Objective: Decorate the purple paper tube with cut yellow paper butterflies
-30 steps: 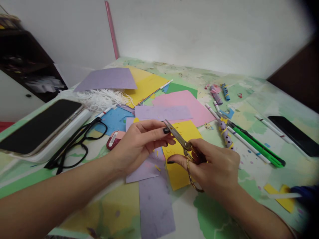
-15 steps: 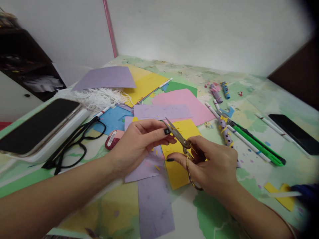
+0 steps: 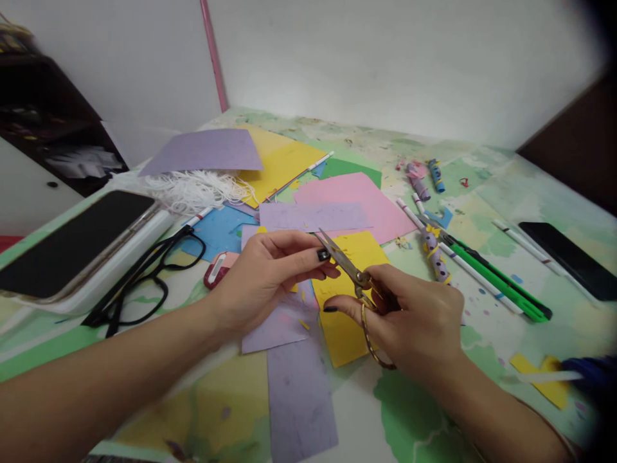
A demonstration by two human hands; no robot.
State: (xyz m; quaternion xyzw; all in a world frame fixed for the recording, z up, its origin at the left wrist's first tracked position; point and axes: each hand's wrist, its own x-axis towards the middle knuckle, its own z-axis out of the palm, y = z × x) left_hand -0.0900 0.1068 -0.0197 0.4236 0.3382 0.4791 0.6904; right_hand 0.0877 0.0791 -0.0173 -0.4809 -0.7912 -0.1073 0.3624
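Observation:
My right hand holds a pair of scissors by its gold-coloured loops, with the blades pointing up and left. The blade tips lie right by the fingertips of my left hand. Thumb and fingers of that hand are pinched together; whatever lies between them is too small or hidden to make out. Beneath the hands are a yellow paper sheet and a lilac paper piece with small yellow scraps on it. Another lilac strip lies nearer to me.
On the left are eyeglasses, a phone on a white box and white string. Pink paper lies behind the hands. To the right are a green box cutter, a dotted paper roll and another phone.
Almost nothing differs. My right hand has shifted very slightly to the right with the scissors, while my left hand keeps its pinch in the same place.

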